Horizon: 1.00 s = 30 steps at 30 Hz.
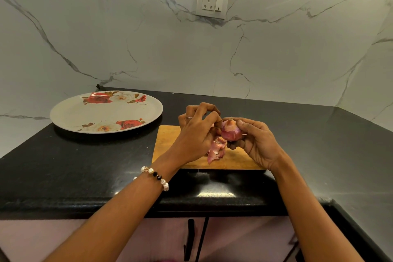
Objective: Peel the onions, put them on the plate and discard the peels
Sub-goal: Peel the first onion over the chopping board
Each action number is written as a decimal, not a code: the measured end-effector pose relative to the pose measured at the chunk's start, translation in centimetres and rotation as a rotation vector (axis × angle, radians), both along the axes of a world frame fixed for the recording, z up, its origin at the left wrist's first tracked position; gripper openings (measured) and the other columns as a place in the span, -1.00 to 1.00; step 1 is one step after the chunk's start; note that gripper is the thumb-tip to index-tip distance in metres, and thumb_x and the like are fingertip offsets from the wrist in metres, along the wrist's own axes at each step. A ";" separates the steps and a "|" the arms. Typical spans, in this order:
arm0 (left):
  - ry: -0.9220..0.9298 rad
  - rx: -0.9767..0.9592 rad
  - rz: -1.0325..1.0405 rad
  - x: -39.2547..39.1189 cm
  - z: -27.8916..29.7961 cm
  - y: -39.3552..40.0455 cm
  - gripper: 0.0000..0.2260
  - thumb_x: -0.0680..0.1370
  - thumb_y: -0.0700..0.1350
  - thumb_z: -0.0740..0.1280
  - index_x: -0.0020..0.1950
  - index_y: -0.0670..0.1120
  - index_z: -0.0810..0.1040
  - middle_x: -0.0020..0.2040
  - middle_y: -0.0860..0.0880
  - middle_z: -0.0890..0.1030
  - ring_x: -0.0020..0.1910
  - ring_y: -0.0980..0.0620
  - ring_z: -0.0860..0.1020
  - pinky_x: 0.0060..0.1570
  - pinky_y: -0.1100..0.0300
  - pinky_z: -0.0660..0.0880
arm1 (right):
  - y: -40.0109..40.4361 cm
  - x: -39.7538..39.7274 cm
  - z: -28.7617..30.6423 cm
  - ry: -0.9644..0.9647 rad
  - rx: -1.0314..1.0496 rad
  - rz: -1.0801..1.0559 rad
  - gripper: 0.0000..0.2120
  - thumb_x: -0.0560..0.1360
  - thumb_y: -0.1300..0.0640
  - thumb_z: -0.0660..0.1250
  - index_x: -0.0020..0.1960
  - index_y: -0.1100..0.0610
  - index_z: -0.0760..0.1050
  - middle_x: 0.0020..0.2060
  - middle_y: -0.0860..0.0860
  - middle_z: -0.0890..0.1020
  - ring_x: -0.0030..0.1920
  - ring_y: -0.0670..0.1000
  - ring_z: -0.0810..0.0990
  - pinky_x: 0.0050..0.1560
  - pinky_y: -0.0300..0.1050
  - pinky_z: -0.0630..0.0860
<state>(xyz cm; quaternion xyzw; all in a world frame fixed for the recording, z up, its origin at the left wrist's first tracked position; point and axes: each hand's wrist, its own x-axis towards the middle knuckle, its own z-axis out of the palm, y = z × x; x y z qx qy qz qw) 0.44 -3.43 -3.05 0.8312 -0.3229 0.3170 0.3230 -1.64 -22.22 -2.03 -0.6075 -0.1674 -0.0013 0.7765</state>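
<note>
Onion [231, 132]: a small reddish-pink one, held up in the air over the board [170, 144], between the two hands. Part of its skin is off and it looks glossy there; a dry tip points up.

Right hand [256, 143]: fingers curled round the onion from the right and from below, with the thumb lying across its top. It is grasping the onion.

Left hand [198, 134]: comes in from the left, fingers bent, thumb and fingertip pinched at the onion's left side where a bit of skin seems to be lifting. I cannot tell exactly how much skin is between the fingers. A thin ring sits on one finger, and a bracelet [156, 176] of pale and dark beads is on the wrist.

Peels [215, 150]: a crumpled pink heap lying on the board, just below the hands and partly hidden by the left one.

Board: wooden, flat on the desk [85, 166], with its near edge close to the desk's front edge.

Plate [70, 112]: big, round, pale, with red and white roses printed near its far and near rims. It stands on the desk to the left of the board, well apart from the hands, and carries no onion.

Desk: dark, shiny stone.

Wall: white marble with grey veins, with a socket [212, 2] and switch above the hands.
</note>
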 end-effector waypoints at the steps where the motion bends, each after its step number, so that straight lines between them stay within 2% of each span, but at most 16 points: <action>1: -0.008 -0.010 0.001 0.0 0.0 0.0 -0.81 0.43 -0.18 0.18 -0.03 -0.04 0.52 0.18 0.02 0.45 0.18 0.08 0.25 -0.02 0.14 0.07 | 0.0 0.0 0.0 0.001 0.003 -0.004 -0.51 0.41 0.07 0.39 0.21 0.38 0.52 0.07 0.27 0.65 -0.11 0.13 0.69 -0.34 -0.14 0.64; 3: -0.020 -0.027 -0.006 0.0 0.1 0.1 -0.81 0.42 -0.20 0.17 -0.04 -0.06 0.51 0.15 0.01 0.47 0.15 0.07 0.28 -0.05 0.14 0.07 | 0.0 0.1 -0.1 -0.001 0.017 -0.017 -0.55 0.45 0.10 0.39 0.21 0.38 0.52 0.09 0.27 0.64 -0.09 0.14 0.68 -0.33 -0.14 0.64; 7: -0.038 -0.098 -0.015 -0.1 0.3 0.2 -0.79 0.42 -0.07 0.11 -0.09 -0.06 0.51 0.06 0.07 0.47 0.08 0.11 0.30 -0.09 0.10 0.16 | -0.1 0.3 0.1 0.014 0.072 -0.043 -0.64 0.51 0.16 0.26 0.19 0.39 0.52 0.08 0.32 0.63 -0.15 0.12 0.67 -0.33 -0.15 0.64; 10: -0.069 -0.143 0.002 0.1 0.2 0.3 -0.88 0.42 -0.15 0.27 -0.09 -0.04 0.55 -0.06 0.12 0.52 -0.02 0.14 0.39 -0.10 0.05 0.26 | 0.1 0.1 0.2 0.015 0.058 -0.051 -0.65 0.50 0.16 0.27 0.17 0.37 0.54 0.03 0.26 0.67 -0.14 0.11 0.68 -0.34 -0.15 0.64; 12: -0.074 -0.175 -0.019 0.3 0.2 0.4 -0.86 0.43 -0.17 0.33 -0.04 -0.02 0.58 -0.11 0.17 0.56 -0.08 0.16 0.47 -0.08 -0.05 0.39 | 0.3 -0.1 0.3 0.019 0.043 -0.060 -0.68 0.48 0.16 0.28 0.13 0.34 0.55 -0.01 0.20 0.70 -0.14 0.10 0.69 -0.35 -0.15 0.64; 14: -0.093 -0.181 -0.050 0.4 0.2 0.5 -0.83 0.45 -0.16 0.35 0.02 -0.03 0.63 -0.10 0.12 0.63 -0.09 0.15 0.52 -0.06 -0.09 0.45 | 0.4 -0.3 0.4 0.026 0.035 -0.067 -0.70 0.47 0.16 0.29 0.12 0.32 0.57 -0.05 0.16 0.71 -0.13 0.09 0.69 -0.35 -0.15 0.65; 17: -0.141 -0.159 -0.081 0.2 0.1 0.4 -0.80 0.50 -0.07 0.34 0.06 -0.06 0.67 -0.09 0.03 0.68 -0.10 0.08 0.58 -0.07 -0.02 0.46 | 0.5 -0.4 0.5 0.037 0.032 -0.071 -0.71 0.47 0.15 0.29 0.11 0.30 0.58 -0.07 0.15 0.72 -0.10 0.10 0.71 -0.33 -0.16 0.66; 21: -0.212 -0.082 -0.060 0.2 -0.2 0.3 -0.72 0.48 0.07 0.29 0.04 -0.04 0.68 -0.10 0.02 0.68 -0.10 0.09 0.59 -0.06 0.07 0.38 | 0.5 -0.3 0.5 0.054 0.038 -0.073 -0.70 0.47 0.14 0.30 0.10 0.31 0.58 -0.08 0.19 0.71 -0.12 0.12 0.71 -0.27 -0.12 0.68; 27: -0.221 -0.102 -0.071 0.1 -0.2 0.0 -0.80 0.47 0.03 0.34 -0.02 -0.02 0.67 -0.09 0.02 0.64 -0.09 0.12 0.55 -0.08 0.14 0.39 | 0.5 -0.2 0.4 0.071 0.040 -0.073 -0.65 0.45 0.15 0.34 0.17 0.32 0.55 -0.01 0.22 0.70 -0.08 0.16 0.72 -0.20 -0.06 0.69; 30: -0.173 -0.159 -0.126 0.2 -0.1 -0.1 -0.87 0.45 -0.06 0.43 -0.03 -0.03 0.68 -0.10 0.02 0.60 -0.13 0.14 0.54 -0.15 0.12 0.49 | 0.7 -0.3 0.6 0.086 0.029 -0.063 -0.64 0.42 0.16 0.37 0.16 0.32 0.55 -0.04 0.23 0.70 -0.11 0.15 0.72 -0.23 -0.08 0.69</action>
